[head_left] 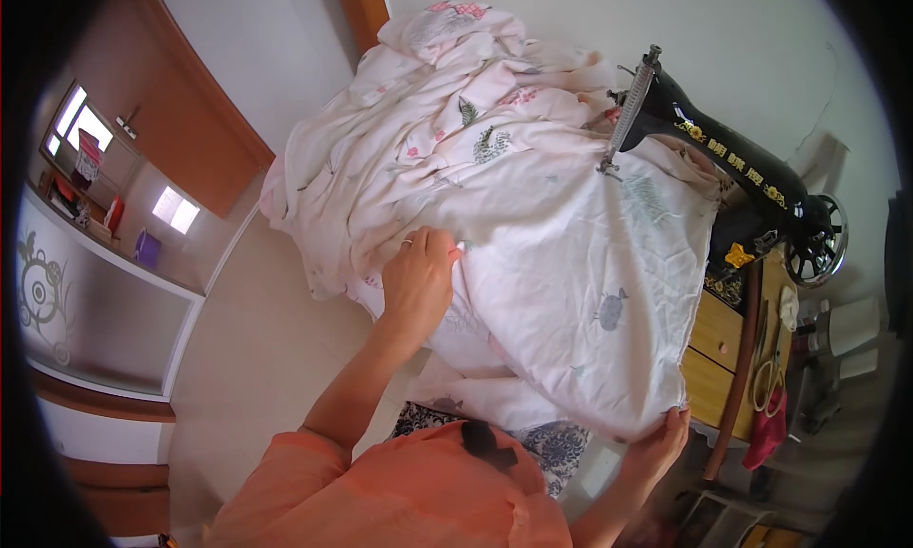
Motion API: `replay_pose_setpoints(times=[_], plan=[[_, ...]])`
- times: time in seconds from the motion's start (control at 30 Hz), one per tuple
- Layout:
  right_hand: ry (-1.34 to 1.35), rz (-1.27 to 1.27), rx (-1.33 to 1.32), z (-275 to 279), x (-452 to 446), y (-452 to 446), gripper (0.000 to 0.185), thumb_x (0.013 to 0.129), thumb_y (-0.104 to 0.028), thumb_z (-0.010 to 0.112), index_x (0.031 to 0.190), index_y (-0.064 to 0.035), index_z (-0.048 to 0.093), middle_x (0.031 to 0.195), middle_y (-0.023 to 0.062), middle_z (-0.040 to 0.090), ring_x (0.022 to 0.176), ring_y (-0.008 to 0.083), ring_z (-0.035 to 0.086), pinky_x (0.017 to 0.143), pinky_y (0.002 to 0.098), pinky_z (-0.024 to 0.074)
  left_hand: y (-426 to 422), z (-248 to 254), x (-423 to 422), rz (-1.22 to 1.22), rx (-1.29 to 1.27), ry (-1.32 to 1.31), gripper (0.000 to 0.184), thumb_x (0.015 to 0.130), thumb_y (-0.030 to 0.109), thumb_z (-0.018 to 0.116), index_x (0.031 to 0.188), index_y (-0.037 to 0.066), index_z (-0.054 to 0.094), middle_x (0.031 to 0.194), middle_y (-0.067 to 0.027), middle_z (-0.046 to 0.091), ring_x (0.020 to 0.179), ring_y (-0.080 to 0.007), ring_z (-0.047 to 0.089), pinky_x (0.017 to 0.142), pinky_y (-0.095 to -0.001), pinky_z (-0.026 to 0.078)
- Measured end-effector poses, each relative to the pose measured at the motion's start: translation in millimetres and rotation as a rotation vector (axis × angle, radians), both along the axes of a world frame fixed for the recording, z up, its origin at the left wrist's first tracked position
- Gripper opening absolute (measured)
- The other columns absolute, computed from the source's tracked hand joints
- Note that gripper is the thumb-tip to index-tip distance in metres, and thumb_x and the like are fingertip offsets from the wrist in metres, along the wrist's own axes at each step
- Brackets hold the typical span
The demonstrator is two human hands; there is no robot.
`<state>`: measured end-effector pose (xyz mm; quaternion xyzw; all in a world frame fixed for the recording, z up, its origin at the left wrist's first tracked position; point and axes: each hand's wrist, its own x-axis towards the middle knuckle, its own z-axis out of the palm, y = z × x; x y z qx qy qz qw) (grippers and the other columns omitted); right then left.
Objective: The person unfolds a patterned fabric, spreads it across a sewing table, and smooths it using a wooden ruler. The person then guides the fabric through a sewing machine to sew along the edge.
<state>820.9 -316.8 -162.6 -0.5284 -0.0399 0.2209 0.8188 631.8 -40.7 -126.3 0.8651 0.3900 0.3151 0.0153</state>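
Note:
A large, pale bedding cloth (571, 291), printed with flowers, leaves and small grey animals, covers the sewing table and hangs toward my lap. My left hand (418, 277) is closed on a fold near the middle, a bit of white pinched at its fingertips. Down at the near right corner, my right hand (661, 443) grips the stitched edge between thumb and fingers. The black sewing machine (728, 153) with gold lettering stands beyond; its needle bar end (609, 166) is over the cloth. Whether the needle is in the cloth, I cannot tell.
Much of the cloth lies bunched at the back. Right of the machine are its handwheel (820, 241), scissors (764, 386) and a red cloth (766, 429) hanging at the table's side. A white-framed glass panel (105, 301) and a brown door (204, 120) are at left.

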Motion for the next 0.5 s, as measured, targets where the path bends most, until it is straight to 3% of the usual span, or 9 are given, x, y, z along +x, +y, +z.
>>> replay_pose_setpoints(times=[0.1, 0.2, 0.3, 0.4, 0.5], plan=[[0.017, -0.023, 0.009, 7, -2, 1, 0.031, 0.088, -0.015, 0.048, 0.115, 0.0001, 0.050, 0.113, 0.0097, 0.054, 0.107, 0.0212, 0.050, 0.092, 0.0342, 0.0390, 0, 3, -2, 0.012, 0.037, 0.104, 0.015, 0.083, 0.012, 0.062, 0.082, 0.005, 0.049, 0.079, -0.0120, 0.052, 0.073, -0.0312, 0.055, 0.062, -0.0405, 0.044], [-0.009, 0.022, 0.037, 8, 0, 1, 0.031, 0.088, -0.016, 0.047, 0.114, 0.0003, 0.050, 0.112, 0.0103, 0.054, 0.107, 0.0214, 0.051, 0.092, 0.0346, 0.0388, 3, -6, -7, -0.175, -0.181, 0.026, 0.013, 0.082, 0.010, 0.063, 0.080, 0.002, 0.053, 0.078, -0.0121, 0.057, 0.073, -0.0314, 0.056, 0.062, -0.0403, 0.043], [0.108, -0.161, -0.011, 15, -6, 10, 0.030, 0.088, -0.016, 0.047, 0.113, 0.0004, 0.050, 0.111, 0.0109, 0.054, 0.106, 0.0214, 0.051, 0.092, 0.0344, 0.0386, 12, -3, -11, -0.245, -0.251, -0.094, 0.008, 0.082, 0.004, 0.062, 0.080, -0.001, 0.057, 0.074, -0.0100, 0.060, 0.064, -0.0234, 0.059, 0.057, -0.0339, 0.046], [0.007, 0.052, 0.064, 6, 2, 2, 0.031, 0.088, -0.017, 0.047, 0.113, 0.0007, 0.050, 0.111, 0.0114, 0.054, 0.106, 0.0211, 0.051, 0.092, 0.0341, 0.0383, 18, 8, -12, -0.149, -0.696, -0.181, 0.004, 0.082, 0.002, 0.061, 0.082, -0.002, 0.060, 0.069, -0.0064, 0.061, 0.054, -0.0134, 0.058, 0.049, -0.0268, 0.046], [-0.009, 0.064, 0.043, 3, 2, 1, 0.031, 0.087, -0.017, 0.048, 0.113, 0.0005, 0.050, 0.111, 0.0113, 0.054, 0.107, 0.0208, 0.050, 0.093, 0.0338, 0.0381, 20, 16, -9, -0.087, -0.797, -0.072, 0.006, 0.082, 0.006, 0.062, 0.084, 0.000, 0.061, 0.066, -0.0027, 0.059, 0.049, -0.0069, 0.053, 0.044, -0.0221, 0.043]])
